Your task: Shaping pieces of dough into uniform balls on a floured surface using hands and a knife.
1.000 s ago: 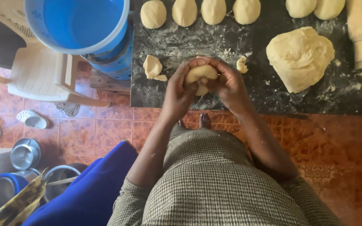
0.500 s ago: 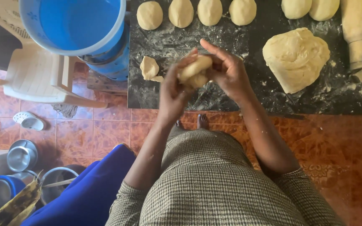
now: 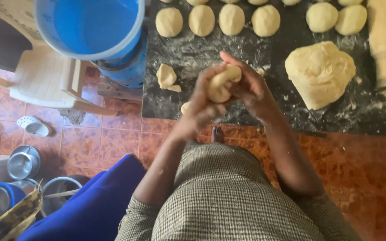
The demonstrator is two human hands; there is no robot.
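Both hands cupped round a dough lump above the near edge of the floured tabletop

The left hand point(image 3: 204, 102) and right hand point(image 3: 251, 91) are curled closed against the dough lump point(image 3: 222, 82), pressing it between palms and fingers just over the dark tabletop point(image 3: 193, 49); the lump hangs close to the near edge, so a slip could likely drop it to the tiled floor point(image 3: 358, 160) — floury palms give little grip; open room lies between the hands and the row of dough balls point(image 3: 231, 20) along the far edge; the big dough mass point(image 3: 320, 73) crowds the right, the scrap point(image 3: 166, 76) and blue bucket point(image 3: 92, 27) the left edge.
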